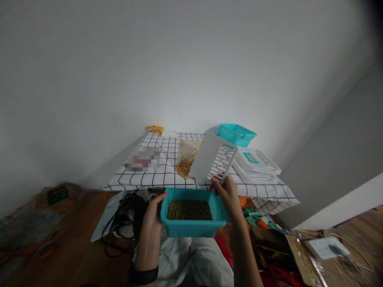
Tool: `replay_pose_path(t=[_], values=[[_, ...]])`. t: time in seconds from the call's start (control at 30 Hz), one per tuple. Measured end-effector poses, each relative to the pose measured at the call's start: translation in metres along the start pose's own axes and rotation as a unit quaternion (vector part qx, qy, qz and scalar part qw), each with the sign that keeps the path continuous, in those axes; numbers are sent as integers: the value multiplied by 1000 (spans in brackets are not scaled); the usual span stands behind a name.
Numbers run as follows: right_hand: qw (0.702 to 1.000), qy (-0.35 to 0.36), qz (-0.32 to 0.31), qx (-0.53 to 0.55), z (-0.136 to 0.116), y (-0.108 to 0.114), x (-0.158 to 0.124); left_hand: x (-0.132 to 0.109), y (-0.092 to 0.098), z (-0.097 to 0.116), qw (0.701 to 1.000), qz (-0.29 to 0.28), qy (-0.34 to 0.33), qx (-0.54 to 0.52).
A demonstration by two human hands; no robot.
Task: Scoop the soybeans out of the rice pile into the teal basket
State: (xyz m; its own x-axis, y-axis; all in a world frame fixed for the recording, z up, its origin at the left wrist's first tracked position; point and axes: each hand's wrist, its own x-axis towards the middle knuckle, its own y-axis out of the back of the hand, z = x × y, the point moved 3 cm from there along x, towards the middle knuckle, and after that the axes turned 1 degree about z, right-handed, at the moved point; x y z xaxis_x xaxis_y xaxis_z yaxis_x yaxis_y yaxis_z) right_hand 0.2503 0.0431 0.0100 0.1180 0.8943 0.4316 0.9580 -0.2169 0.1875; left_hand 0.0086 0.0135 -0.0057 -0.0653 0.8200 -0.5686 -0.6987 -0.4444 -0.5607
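A teal plastic box (pixel 191 228) with a layer of small green beans (pixel 190 210) inside is held above my lap. My left hand (pixel 154 209) grips its left side, the thumb over the rim. In my right hand (pixel 224 191) is a flat white plastic board (pixel 206 157) with rows of slots along one side, pinched at its lower right corner and tilted above the box's far rim. Behind the board, partly covered by it, a clear bag of yellowish beans (pixel 184 165) lies on the checked tablecloth (pixel 167 159).
A second teal box (pixel 237 135) stands at the table's back right. Stacked clear lids (pixel 257 161) with a teal handle lie before it. A yellow item (pixel 154 128) sits back left. On the floor are black cables (pixel 119 223), a cardboard box (pixel 299 255) and a white power strip (pixel 327 248).
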Motion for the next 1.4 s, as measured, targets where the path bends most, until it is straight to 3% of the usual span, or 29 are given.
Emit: replay_pose_path(t=[0.27,0.47,0.63,0.93,1.2,1.4], values=[[997,-6,-57,54,-3,-10,-9,-4,4,7,999,34,14,9],[996,-8,-14,85,3,3,-15,-5,2,5,999,35,15,2],[998,-3,1,63,3,0,-11,-6,1,5,999,30,16,0],[999,-4,-38,29,1,-14,6,-6,3,4,1000,26,9,-1],[994,-12,-80,68,0,-8,-9,-8,2,4,999,29,13,1],[995,-14,-31,89,3,3,-14,-8,3,4,999,32,3,3]])
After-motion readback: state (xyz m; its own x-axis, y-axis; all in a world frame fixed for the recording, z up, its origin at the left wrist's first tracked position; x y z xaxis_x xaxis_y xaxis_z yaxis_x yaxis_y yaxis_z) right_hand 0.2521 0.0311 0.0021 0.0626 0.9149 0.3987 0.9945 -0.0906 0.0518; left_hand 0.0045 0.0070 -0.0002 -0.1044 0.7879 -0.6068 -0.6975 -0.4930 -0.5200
